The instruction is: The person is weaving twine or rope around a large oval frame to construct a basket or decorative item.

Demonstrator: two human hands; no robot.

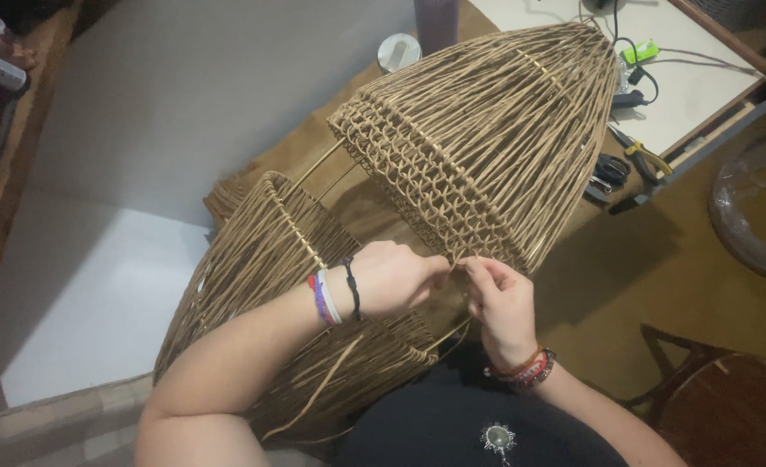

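A large woven rattan frame of two cone-shaped halves lies across my lap. The upper half (487,121) points to the far right, the lower half (262,259) lies near my left arm, and thin metal rods join them. My left hand (396,277) and my right hand (500,298) meet at the rim of the upper half, both pinching a thin strand of rattan (461,262) at the edge of the weave. Bracelets sit on both wrists. Loose strands (331,385) trail down under my left forearm.
A white table (703,69) at the far right carries pliers (642,156), scissors (612,169), cables and a green device. A round tin (398,50) and a purple cylinder (437,22) stand beyond the frame. A dark wooden stool (720,406) is at lower right, a white board (98,285) at left.
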